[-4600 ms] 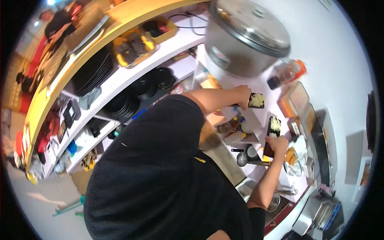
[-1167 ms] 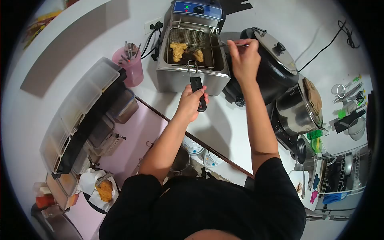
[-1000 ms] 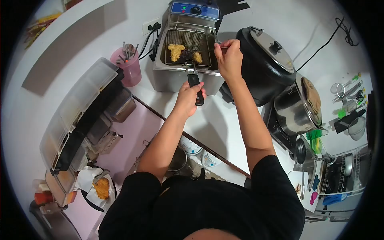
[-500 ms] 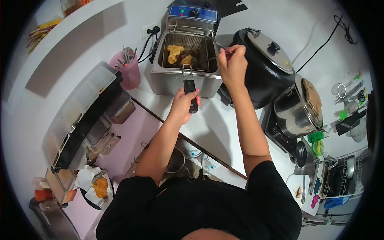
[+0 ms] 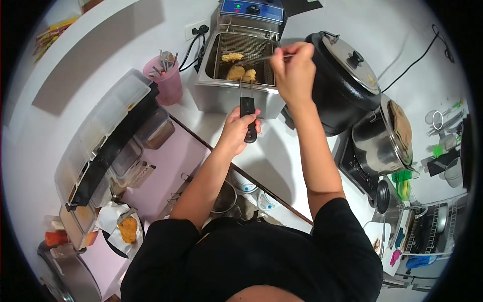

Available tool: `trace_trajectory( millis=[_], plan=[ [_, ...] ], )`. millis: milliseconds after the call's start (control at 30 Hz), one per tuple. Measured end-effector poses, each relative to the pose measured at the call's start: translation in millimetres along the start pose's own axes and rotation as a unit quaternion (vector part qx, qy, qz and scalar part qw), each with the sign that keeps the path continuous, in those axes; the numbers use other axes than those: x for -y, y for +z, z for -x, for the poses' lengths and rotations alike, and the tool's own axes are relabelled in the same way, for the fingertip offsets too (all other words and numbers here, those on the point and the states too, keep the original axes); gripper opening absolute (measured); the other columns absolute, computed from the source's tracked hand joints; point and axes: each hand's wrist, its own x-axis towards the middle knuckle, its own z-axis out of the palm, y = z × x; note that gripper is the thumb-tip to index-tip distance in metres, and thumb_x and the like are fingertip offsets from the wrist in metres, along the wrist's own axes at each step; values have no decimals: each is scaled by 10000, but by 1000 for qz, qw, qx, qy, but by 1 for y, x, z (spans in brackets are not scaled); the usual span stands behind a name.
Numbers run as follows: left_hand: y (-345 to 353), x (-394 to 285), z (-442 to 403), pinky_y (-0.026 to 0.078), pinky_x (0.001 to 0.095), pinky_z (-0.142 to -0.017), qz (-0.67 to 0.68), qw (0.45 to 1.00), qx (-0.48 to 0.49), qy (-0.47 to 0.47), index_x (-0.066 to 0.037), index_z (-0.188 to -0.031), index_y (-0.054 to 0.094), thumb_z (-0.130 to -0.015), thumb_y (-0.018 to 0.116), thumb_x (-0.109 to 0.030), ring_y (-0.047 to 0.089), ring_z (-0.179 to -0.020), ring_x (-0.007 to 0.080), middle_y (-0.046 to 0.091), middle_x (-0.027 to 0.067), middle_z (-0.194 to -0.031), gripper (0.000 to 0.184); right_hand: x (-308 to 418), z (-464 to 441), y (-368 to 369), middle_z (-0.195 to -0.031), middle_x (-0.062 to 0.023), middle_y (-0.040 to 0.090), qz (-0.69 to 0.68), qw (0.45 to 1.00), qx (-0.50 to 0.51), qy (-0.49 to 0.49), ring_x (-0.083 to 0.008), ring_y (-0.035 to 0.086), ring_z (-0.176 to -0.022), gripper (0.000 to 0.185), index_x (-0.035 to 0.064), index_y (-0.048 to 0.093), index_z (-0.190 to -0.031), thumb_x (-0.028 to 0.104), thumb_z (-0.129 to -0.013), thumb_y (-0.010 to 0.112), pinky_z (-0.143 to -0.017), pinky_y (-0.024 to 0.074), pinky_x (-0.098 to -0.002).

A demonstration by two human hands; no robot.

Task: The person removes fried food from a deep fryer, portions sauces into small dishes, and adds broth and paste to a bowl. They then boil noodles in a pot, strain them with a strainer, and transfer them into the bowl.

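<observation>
Before the fryer (image 5: 216,99), the left hand (image 5: 235,132) wraps the black handle (image 5: 247,105) of the basket (image 5: 259,50), probably steadying it. At the fryer's right rim, the right hand (image 5: 297,75) pinches a thin utensil (image 5: 264,58), seemingly for reaching golden pieces (image 5: 235,73) inside.

A kitchen — the signs are a boxy stainless-steel fryer (image 5: 211,98) with golden battered pieces (image 5: 235,73) in its wire basket (image 5: 251,45), a black lidded cooker (image 5: 329,95), a shiny steel pot (image 5: 371,146) on a flat black hob (image 5: 356,172), and a wire dish rack (image 5: 431,229).
</observation>
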Motion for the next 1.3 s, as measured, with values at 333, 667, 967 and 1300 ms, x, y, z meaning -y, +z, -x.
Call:
trace_trajectory(
  millis=[333,667,967,1300],
  plan=[
    [12,-6,-36,454,275,-562,17,1000,-12,-15,62,-985,395,-787,474,31,492,-631,163,484,126,-815,216,-22,-1,19,-662,-173,526,-27,999,37,24,-348,568,-597,263,-4,363,-850,103,-788,595,-539,449,-378],
    [12,-14,-38,456,274,-595,87,994,-35,-51,119,-986,371,-742,451,69,494,-699,195,468,172,-899,261,-11,-2,-1,-681,-133,534,-29,998,-51,33,-245,585,-558,262,-2,355,-848,77,-798,600,-517,459,-307],
    [17,-10,-4,469,289,-594,20,999,-42,-1,77,-978,392,-749,458,65,515,-699,191,499,161,-932,238,-34,19,1,-721,-135,558,-23,995,-71,62,-267,590,-601,254,4,374,-852,116,-810,598,-546,463,-330],
    [-13,-52,-11,481,352,-693,85,996,-15,-13,98,-1052,422,-815,467,-224,546,-874,322,499,248,-1041,402,-26,29,41,-799,-140,578,-2,999,-40,-12,-255,593,-675,258,1,426,-851,133,-783,636,-598,472,-332]
  ],
)
